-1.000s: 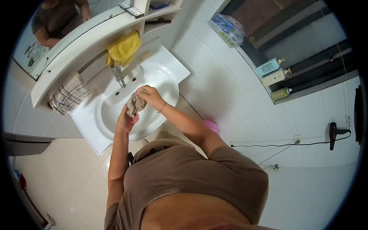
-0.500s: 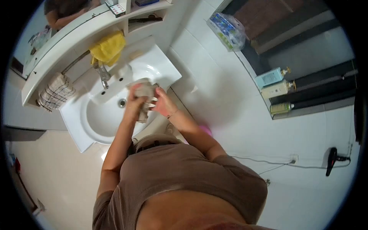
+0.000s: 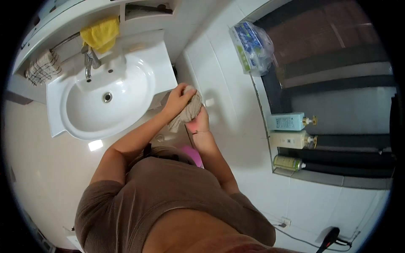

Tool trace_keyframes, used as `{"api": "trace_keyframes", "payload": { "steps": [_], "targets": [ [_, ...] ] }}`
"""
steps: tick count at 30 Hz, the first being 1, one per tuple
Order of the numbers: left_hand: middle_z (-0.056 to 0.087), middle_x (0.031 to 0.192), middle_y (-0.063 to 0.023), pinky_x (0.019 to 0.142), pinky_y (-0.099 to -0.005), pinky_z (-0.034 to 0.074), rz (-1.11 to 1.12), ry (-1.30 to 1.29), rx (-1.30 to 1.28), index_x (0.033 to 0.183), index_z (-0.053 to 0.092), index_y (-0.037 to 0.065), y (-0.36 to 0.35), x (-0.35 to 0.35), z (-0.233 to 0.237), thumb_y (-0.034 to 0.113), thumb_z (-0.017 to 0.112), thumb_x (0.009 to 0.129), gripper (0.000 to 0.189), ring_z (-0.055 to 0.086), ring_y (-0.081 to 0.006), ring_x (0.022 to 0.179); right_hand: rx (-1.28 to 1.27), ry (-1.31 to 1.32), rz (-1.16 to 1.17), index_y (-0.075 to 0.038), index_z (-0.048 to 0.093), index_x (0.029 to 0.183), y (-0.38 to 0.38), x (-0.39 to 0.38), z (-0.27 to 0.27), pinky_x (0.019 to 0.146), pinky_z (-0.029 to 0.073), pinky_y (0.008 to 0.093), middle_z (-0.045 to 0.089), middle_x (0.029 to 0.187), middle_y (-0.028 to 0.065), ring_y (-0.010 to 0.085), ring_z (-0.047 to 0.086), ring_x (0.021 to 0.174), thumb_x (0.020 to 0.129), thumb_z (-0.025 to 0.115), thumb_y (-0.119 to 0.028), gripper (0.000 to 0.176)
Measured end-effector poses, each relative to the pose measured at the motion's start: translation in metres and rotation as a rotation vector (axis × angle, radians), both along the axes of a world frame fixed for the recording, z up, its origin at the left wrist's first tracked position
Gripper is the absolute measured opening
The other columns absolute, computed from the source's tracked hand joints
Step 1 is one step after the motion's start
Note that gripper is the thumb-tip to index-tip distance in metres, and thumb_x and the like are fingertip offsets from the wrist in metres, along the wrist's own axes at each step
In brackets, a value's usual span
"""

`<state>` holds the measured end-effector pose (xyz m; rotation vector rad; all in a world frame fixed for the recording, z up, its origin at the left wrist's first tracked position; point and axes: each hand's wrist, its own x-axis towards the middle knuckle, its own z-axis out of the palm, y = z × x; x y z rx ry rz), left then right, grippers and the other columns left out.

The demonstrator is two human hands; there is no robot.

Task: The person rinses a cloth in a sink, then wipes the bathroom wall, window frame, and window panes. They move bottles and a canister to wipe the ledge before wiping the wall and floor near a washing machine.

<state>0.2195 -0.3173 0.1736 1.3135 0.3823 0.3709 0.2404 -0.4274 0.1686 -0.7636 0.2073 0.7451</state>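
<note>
A bunched beige cloth [image 3: 188,112] is between my two hands, off the right side of the white sink [image 3: 145,95]. My left hand [image 3: 179,100] grips its upper part, fingers curled over the top. From below and to the right, my right hand [image 3: 200,121] closes around the other side of the cloth; most of its fingers are hidden behind the fabric. A thin bracelet circles the right wrist. Both hands are close to the tiled wall.
The faucet [image 3: 90,63] stands at the sink's back, below a hanging yellow cloth [image 3: 101,33]. A checkered towel [image 3: 44,67] hangs further left. Pump bottles [image 3: 287,122] and a green bottle [image 3: 287,162] line the ledge at right. A pink object [image 3: 192,155] is low beside my waist.
Both hands and the beige cloth have moved from above the basin to the right, beyond the sink's edge. The camera view has shifted too.
</note>
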Motion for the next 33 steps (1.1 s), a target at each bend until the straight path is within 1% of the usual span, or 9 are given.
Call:
{"api": "trace_keyframes", "payload": {
  "steps": [8, 10, 17, 20, 24, 27, 29, 31, 33],
  "targets": [
    [0.055, 0.102, -0.0202, 0.083, -0.0395, 0.044, 0.191, -0.260, 0.644, 0.121, 0.051, 0.007, 0.033, 0.159, 0.025, 0.019, 0.055, 0.083, 0.041, 0.055, -0.0337, 0.095, 0.057, 0.041, -0.116, -0.008, 0.050, 0.120, -0.063, 0.017, -0.003, 0.084, 0.047, 0.0443, 0.057, 0.113, 0.0104, 0.0266, 0.057, 0.098, 0.094, 0.033, -0.030, 0.039],
    [0.057, 0.099, -0.0222, 0.084, -0.0410, 0.044, 0.127, -0.172, 0.700, 0.127, 0.044, 0.007, 0.039, 0.206, 0.045, 0.011, 0.050, 0.079, 0.049, 0.056, -0.0349, 0.095, 0.127, 0.050, -0.080, -0.002, 0.047, 0.122, -0.083, 0.020, -0.008, 0.095, 0.042, 0.0436, 0.053, 0.120, 0.0158, 0.0307, 0.052, 0.109, 0.093, 0.034, -0.027, 0.041],
    [0.061, 0.100, -0.0239, 0.079, -0.0379, 0.047, -0.056, -0.105, 0.376, 0.140, 0.022, 0.008, 0.048, 0.335, 0.114, 0.008, 0.051, 0.073, 0.073, 0.060, -0.0334, 0.092, 0.227, 0.015, -0.124, -0.004, 0.045, 0.125, -0.115, 0.038, -0.007, 0.083, 0.047, 0.0439, 0.053, 0.118, 0.0153, 0.0296, 0.053, 0.102, 0.093, 0.033, -0.034, 0.045],
    [0.058, 0.107, -0.0259, 0.084, -0.0388, 0.046, 0.036, -0.101, 0.463, 0.141, 0.020, 0.009, 0.048, 0.373, 0.116, 0.007, 0.051, 0.072, 0.076, 0.058, -0.0362, 0.097, 0.016, -0.025, -0.225, -0.005, 0.042, 0.127, -0.115, 0.048, -0.011, 0.079, 0.048, 0.0439, 0.050, 0.120, 0.0151, 0.0288, 0.051, 0.102, 0.093, 0.033, -0.037, 0.048],
    [0.057, 0.110, -0.0257, 0.086, -0.0408, 0.044, -0.012, -0.125, 0.541, 0.142, 0.016, 0.012, 0.047, 0.368, 0.116, 0.008, 0.051, 0.074, 0.076, 0.057, -0.0376, 0.099, 0.154, 0.030, -0.209, -0.006, 0.042, 0.127, -0.102, 0.056, 0.004, 0.078, 0.048, 0.0453, 0.049, 0.121, 0.0152, 0.0289, 0.049, 0.104, 0.093, 0.033, -0.038, 0.048],
    [0.056, 0.113, -0.0238, 0.087, -0.0408, 0.043, -0.015, -0.121, 0.656, 0.140, 0.025, 0.013, 0.047, 0.360, 0.095, 0.012, 0.051, 0.077, 0.067, 0.056, -0.0374, 0.100, 0.147, 0.065, -0.222, -0.007, 0.043, 0.126, -0.098, 0.062, -0.004, 0.077, 0.048, 0.0469, 0.050, 0.121, 0.0149, 0.0301, 0.050, 0.103, 0.092, 0.034, -0.038, 0.047],
    [0.061, 0.103, -0.0212, 0.082, -0.0415, 0.046, 0.127, -0.107, 0.808, 0.123, 0.051, 0.010, 0.057, 0.351, 0.077, 0.016, 0.050, 0.077, 0.046, 0.059, -0.0359, 0.094, 0.054, 0.048, -0.171, -0.006, 0.044, 0.125, -0.094, 0.065, -0.006, 0.079, 0.047, 0.0479, 0.051, 0.119, 0.0148, 0.0316, 0.051, 0.101, 0.092, 0.035, -0.038, 0.047],
    [0.064, 0.093, -0.0188, 0.078, -0.0427, 0.047, 0.264, 0.015, 0.531, 0.096, 0.065, 0.006, 0.079, 0.362, 0.045, 0.020, 0.050, 0.077, 0.027, 0.061, -0.0353, 0.086, 0.068, 0.052, -0.166, -0.006, 0.045, 0.125, -0.085, 0.066, 0.000, 0.080, 0.047, 0.0483, 0.051, 0.119, 0.0150, 0.0321, 0.052, 0.101, 0.092, 0.035, -0.038, 0.046],
    [0.065, 0.084, -0.0171, 0.072, -0.0425, 0.048, 0.307, 0.074, 0.536, 0.082, 0.068, 0.005, 0.095, 0.353, 0.025, 0.021, 0.052, 0.077, 0.023, 0.062, -0.0338, 0.079, 0.081, 0.059, -0.163, -0.006, 0.046, 0.124, -0.083, 0.069, -0.005, 0.082, 0.047, 0.0487, 0.052, 0.118, 0.0152, 0.0326, 0.053, 0.101, 0.092, 0.035, -0.037, 0.046]
  ]
}}
